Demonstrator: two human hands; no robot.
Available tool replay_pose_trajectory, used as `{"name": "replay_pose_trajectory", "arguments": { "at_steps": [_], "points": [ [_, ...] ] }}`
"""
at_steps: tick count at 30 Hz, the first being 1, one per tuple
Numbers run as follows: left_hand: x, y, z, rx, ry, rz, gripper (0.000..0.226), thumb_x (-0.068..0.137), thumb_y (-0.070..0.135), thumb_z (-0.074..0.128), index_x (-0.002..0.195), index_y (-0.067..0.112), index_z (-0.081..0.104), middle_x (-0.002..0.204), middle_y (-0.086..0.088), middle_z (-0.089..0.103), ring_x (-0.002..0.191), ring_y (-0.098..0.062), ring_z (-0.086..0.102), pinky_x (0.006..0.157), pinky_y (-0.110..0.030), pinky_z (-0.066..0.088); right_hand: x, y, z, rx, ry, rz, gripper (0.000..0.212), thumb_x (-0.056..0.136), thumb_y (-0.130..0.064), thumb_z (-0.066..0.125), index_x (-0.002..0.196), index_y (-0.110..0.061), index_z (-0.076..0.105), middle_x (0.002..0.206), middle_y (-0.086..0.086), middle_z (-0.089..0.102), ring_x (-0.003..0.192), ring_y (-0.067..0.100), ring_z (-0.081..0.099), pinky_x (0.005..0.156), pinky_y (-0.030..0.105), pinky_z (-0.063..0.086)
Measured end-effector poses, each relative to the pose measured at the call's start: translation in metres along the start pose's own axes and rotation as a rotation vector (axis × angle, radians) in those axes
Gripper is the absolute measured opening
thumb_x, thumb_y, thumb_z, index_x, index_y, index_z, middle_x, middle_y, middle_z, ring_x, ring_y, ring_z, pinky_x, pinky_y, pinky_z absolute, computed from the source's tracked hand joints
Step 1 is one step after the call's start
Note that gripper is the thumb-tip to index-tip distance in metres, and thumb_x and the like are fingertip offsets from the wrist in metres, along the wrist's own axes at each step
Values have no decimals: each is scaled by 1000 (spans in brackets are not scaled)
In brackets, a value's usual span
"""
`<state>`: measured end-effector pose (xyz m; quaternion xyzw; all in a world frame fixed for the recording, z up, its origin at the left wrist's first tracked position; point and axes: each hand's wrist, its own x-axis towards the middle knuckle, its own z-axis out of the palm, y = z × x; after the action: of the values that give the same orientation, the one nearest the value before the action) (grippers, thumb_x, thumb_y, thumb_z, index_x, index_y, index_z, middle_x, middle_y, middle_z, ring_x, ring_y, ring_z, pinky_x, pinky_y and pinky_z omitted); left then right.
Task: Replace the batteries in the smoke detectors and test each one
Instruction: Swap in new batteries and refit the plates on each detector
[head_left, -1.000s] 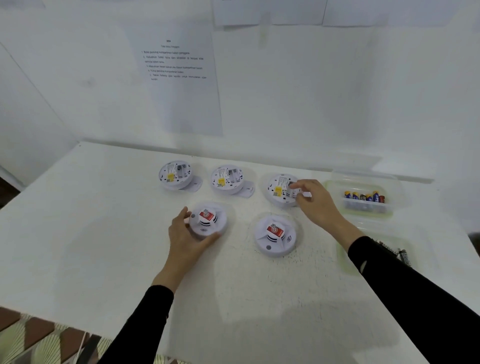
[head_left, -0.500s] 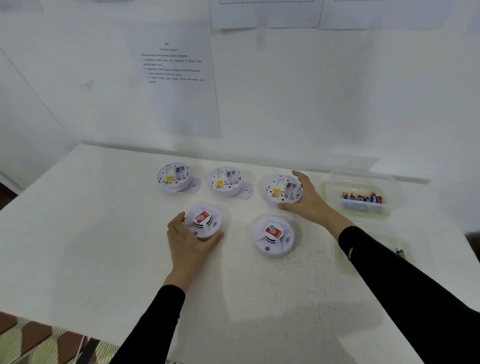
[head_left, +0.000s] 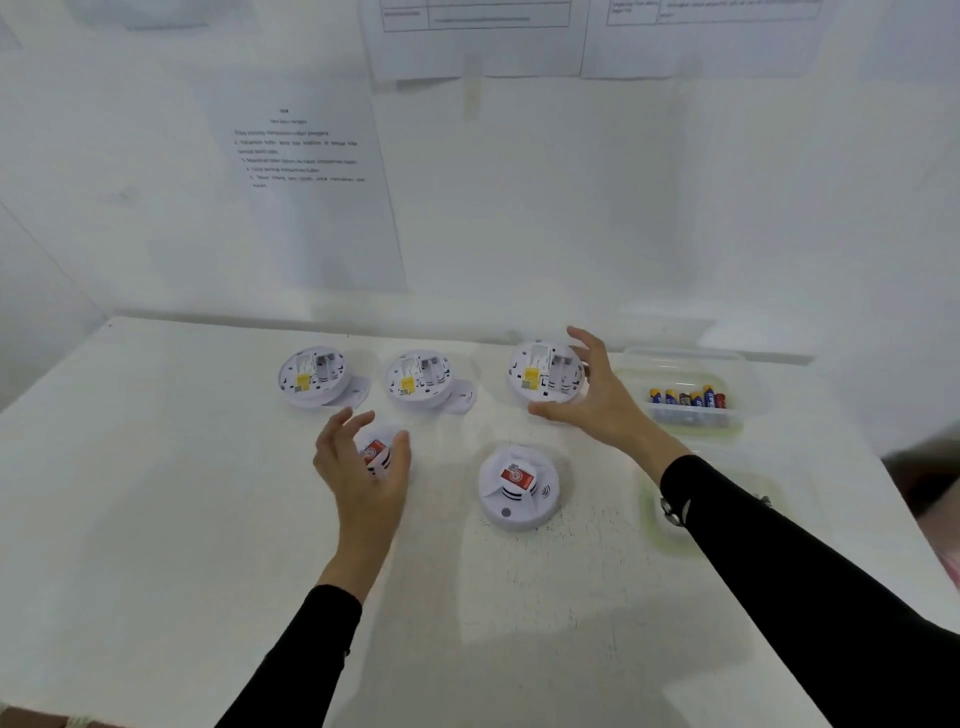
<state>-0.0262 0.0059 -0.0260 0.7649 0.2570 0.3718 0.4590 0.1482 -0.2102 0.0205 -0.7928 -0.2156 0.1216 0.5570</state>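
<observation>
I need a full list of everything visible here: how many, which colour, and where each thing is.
overturned detectors: 3, white with yellow labels, back row
face-up detectors: 2, white with red stickers, front row
loose covers: 2, white, beside the two left back-row detectors
batteries: about 6, blue, yellow, red, inside the clear box
clear box: 1, transparent, far right
green-rimmed tray: 1, near right, partly behind the sleeve
papers: 3, white, on the wall
table: 1, white, under everything
left hand: 1, curled round the front left detector
right hand: 1, grips the back right detector
</observation>
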Motion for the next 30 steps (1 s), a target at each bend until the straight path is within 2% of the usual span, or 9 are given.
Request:
{"name": "replay_pose_trajectory", "arguments": {
  "at_steps": [2,4,7,10,13,15,18,24,30],
  "points": [
    [1,30,21,-213,-157,-24,31,95,24,63,124,19,52,133,3,51,127,-11,49,105,-23,42,-8,-9,-9,12,-27,-34,107,63,-25,90,141,-43,20,140,-3,40,120,4,48,89,13,44],
    [5,64,45,-504,-381,-290,28,102,28,55,128,19,51,128,1,61,122,-11,58,102,-28,48,-18,-18,-17,8,-55,-64,108,63,-24,91,141,-43,19,137,-7,43,122,-3,47,91,10,44],
    [11,94,79,-877,-704,-795,63,97,59,42,139,14,50,130,-14,65,121,-29,62,102,-41,49,-33,-29,-29,17,-90,-104,108,64,-21,90,141,-43,18,135,-12,45,122,-6,47,92,12,46],
    [9,109,100,-997,-916,-929,80,91,74,32,138,13,54,135,-19,61,124,-39,59,103,-51,49,-46,-35,-43,-42,-138,-94,108,63,-27,90,141,-48,18,140,-10,44,127,-5,43,97,15,41],
    [4,115,117,-1043,-887,-1018,71,96,64,35,134,8,56,128,-21,65,110,-37,67,92,-50,53,-47,-32,-66,-38,-145,-38,91,68,-47,81,140,-50,25,145,-16,40,135,-4,33,103,16,32],
    [1,111,124,-1048,-859,-1031,67,96,59,39,135,7,55,125,-22,67,105,-38,69,89,-52,56,-31,-14,-87,-107,24,58,60,78,-62,64,132,-43,45,138,-15,47,133,6,37,109,29,33],
    [0,103,127,-1058,-842,-1033,66,92,57,44,136,8,55,127,-21,66,111,-39,65,88,-54,56,3,25,-117,-447,167,325,29,93,-43,57,111,-22,68,118,-1,65,118,21,55,104,39,41],
    [9,96,125,-1100,-820,-1030,67,96,57,43,143,10,49,137,-21,59,130,-42,52,91,-55,56,26,46,-116,-647,1,472,43,77,-43,77,110,-18,69,118,-3,63,114,19,56,99,34,44],
    [18,99,127,-1093,-822,-991,67,90,54,48,141,11,51,134,-22,61,127,-42,54,80,-51,60,38,56,-115,-644,0,466,20,73,-31,80,79,-26,62,103,3,67,106,21,56,90,33,49]
  ]
}}
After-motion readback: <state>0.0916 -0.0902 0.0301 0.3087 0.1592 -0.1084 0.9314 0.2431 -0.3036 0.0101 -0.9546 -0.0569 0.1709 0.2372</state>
